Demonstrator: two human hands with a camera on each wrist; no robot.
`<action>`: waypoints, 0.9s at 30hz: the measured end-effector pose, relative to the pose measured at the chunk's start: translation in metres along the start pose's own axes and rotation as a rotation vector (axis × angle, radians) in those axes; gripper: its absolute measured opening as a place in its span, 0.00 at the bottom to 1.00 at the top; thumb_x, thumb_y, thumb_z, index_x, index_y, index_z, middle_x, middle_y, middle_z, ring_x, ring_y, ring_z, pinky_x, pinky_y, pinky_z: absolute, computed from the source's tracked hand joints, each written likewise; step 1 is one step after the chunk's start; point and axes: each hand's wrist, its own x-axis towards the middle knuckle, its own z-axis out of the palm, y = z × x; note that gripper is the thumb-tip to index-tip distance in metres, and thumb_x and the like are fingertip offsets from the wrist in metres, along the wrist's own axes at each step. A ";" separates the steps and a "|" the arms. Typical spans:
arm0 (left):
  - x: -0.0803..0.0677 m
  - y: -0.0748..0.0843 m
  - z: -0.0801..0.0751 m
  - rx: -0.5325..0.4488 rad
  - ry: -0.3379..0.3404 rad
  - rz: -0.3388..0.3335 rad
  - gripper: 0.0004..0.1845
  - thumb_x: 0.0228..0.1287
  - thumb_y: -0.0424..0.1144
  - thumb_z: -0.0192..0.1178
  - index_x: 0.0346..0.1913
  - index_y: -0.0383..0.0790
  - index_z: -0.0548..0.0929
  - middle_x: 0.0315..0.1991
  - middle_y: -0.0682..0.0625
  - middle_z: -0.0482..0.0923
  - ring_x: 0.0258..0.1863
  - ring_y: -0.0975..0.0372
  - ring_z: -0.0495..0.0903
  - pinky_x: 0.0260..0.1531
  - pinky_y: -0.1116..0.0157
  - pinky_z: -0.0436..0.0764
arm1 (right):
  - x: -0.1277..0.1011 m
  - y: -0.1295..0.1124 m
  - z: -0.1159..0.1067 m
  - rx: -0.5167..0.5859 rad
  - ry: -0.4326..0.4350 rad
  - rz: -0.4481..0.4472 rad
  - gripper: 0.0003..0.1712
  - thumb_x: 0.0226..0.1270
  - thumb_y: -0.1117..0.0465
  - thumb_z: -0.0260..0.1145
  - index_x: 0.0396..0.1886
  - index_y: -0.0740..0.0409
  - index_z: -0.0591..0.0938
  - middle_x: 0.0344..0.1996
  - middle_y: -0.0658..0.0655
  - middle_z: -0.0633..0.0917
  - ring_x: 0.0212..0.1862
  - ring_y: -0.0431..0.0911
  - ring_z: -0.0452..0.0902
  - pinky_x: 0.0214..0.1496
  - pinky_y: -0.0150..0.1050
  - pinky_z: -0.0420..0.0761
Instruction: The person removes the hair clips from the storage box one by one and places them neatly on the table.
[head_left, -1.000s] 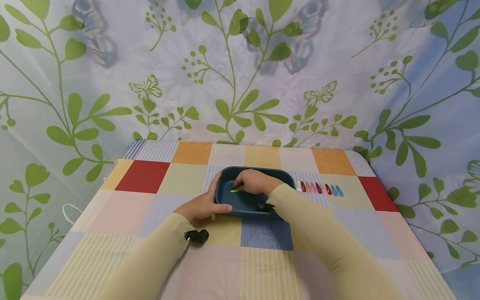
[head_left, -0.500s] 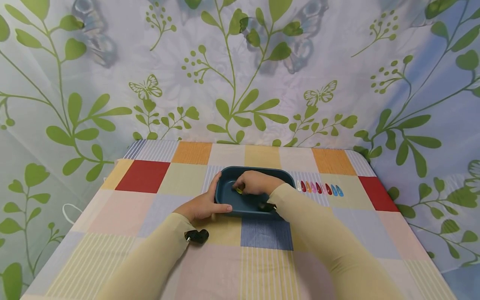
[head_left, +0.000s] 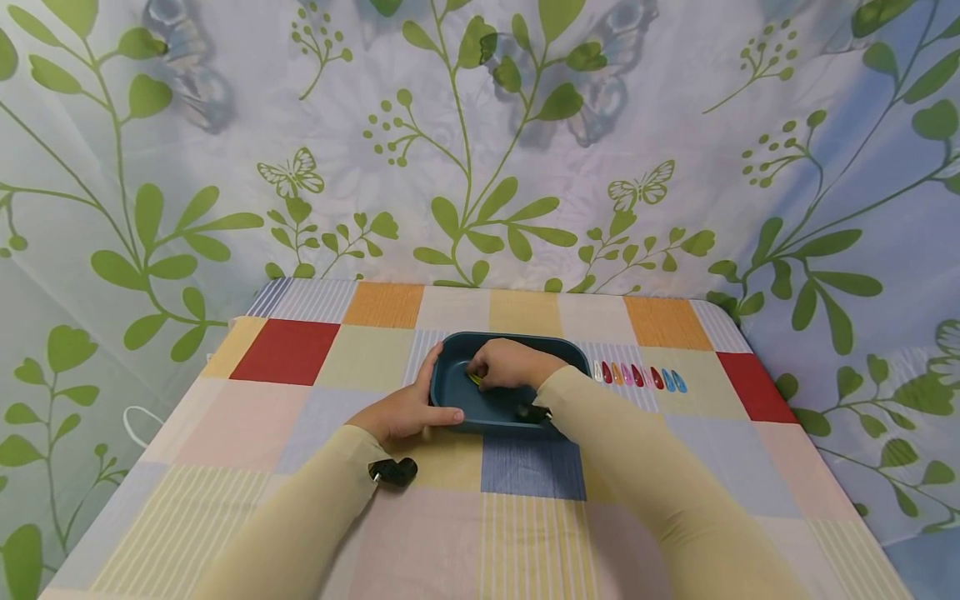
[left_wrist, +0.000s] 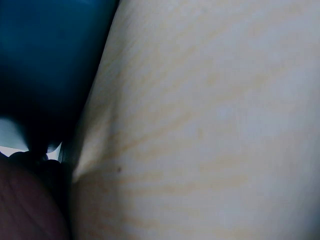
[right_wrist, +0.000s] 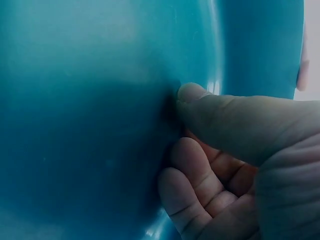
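Observation:
A dark blue-green rectangular tray (head_left: 491,407) sits on the table in the head view. My left hand (head_left: 401,410) rests against its near left corner, fingers straight along the left wall and thumb along the front. Inside the tray, my right hand (head_left: 513,364) pinches a yellow-green hair clip (head_left: 475,379), mostly covered by the fingers. From the right wrist, the thumb (right_wrist: 225,117) and curled fingers show low over the tray's floor, with the clip hidden there. The left wrist view catches only the tray's dark outer wall (left_wrist: 50,55) and a bit of hand.
Right of the tray lies a row of several hair clips (head_left: 637,376) in white, red, orange, pink and blue. A patchwork cloth (head_left: 420,533) covers the table. Behind hangs a leaf-print curtain (head_left: 480,150), and a white cable (head_left: 138,425) loops by the left edge.
The yellow-green clip stuck out further left of the right fingers a second ago; now less of it shows. The left hand and tray stay put.

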 end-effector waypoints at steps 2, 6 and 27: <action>0.000 0.000 0.000 -0.001 -0.001 0.000 0.68 0.62 0.59 0.74 0.83 0.69 0.26 0.84 0.38 0.49 0.73 0.43 0.69 0.77 0.40 0.61 | 0.000 -0.001 0.000 -0.006 0.000 -0.003 0.23 0.70 0.62 0.74 0.63 0.56 0.87 0.43 0.51 0.91 0.39 0.38 0.80 0.48 0.36 0.83; 0.000 0.000 0.000 -0.002 -0.001 0.000 0.68 0.63 0.58 0.73 0.83 0.69 0.25 0.84 0.38 0.49 0.73 0.43 0.69 0.77 0.41 0.61 | 0.000 -0.001 -0.001 -0.001 -0.005 -0.004 0.23 0.70 0.62 0.74 0.63 0.56 0.86 0.42 0.51 0.90 0.38 0.39 0.80 0.46 0.35 0.82; 0.001 -0.001 -0.002 0.013 -0.009 0.020 0.70 0.60 0.62 0.74 0.84 0.66 0.25 0.83 0.35 0.50 0.71 0.44 0.70 0.76 0.43 0.63 | -0.004 -0.003 0.001 0.070 0.019 0.014 0.26 0.74 0.69 0.60 0.68 0.53 0.84 0.21 0.45 0.74 0.24 0.39 0.68 0.32 0.33 0.68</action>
